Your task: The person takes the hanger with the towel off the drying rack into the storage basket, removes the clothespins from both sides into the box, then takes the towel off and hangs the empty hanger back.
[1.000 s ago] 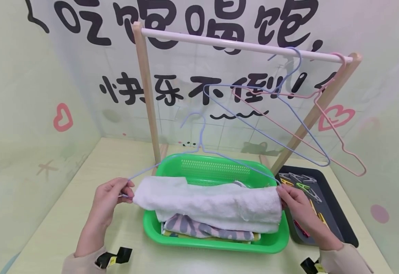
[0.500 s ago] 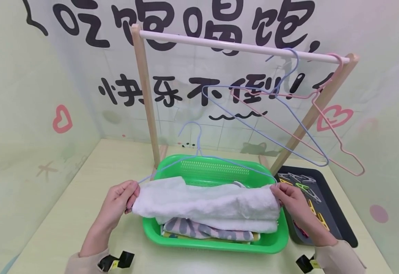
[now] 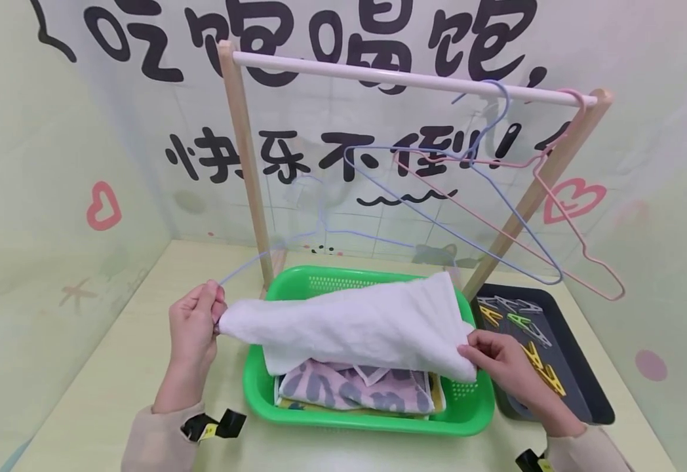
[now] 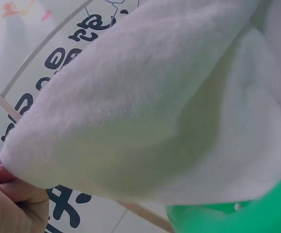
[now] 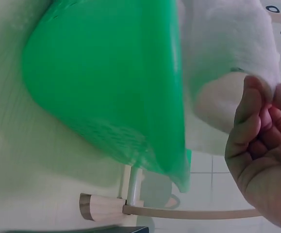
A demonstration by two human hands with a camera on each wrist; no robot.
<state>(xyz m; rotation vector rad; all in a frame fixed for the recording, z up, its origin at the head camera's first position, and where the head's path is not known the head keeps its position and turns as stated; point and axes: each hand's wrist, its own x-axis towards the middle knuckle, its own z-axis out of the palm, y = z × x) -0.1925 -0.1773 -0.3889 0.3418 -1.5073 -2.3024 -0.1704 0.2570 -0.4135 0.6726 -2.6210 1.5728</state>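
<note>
A white towel (image 3: 349,328) is draped over a thin blue clothes hanger (image 3: 296,237), whose hook points up above it. My left hand (image 3: 193,321) grips the hanger's left end together with the towel's edge. At the towel's lower right corner, my right hand (image 3: 499,360) pinches the cloth between thumb and fingers; the right wrist view shows the towel (image 5: 227,43) curling over there. The hanger's right end is mostly hidden behind the raised cloth. Beneath the towel, a green basket (image 3: 255,387) holds a folded pink and grey patterned cloth (image 3: 355,390).
Behind the basket stands a wooden rack with a white rail (image 3: 402,78). A blue hanger (image 3: 455,229) and a pink hanger (image 3: 585,242) hang on its right side. At the right, a dark tray (image 3: 597,400) holds several clothes pegs (image 3: 520,321).
My right hand has left the hanger's right end and moved down with the towel's corner. The left hand has risen, the hanger has tilted up, and the towel's right part is lifted.
</note>
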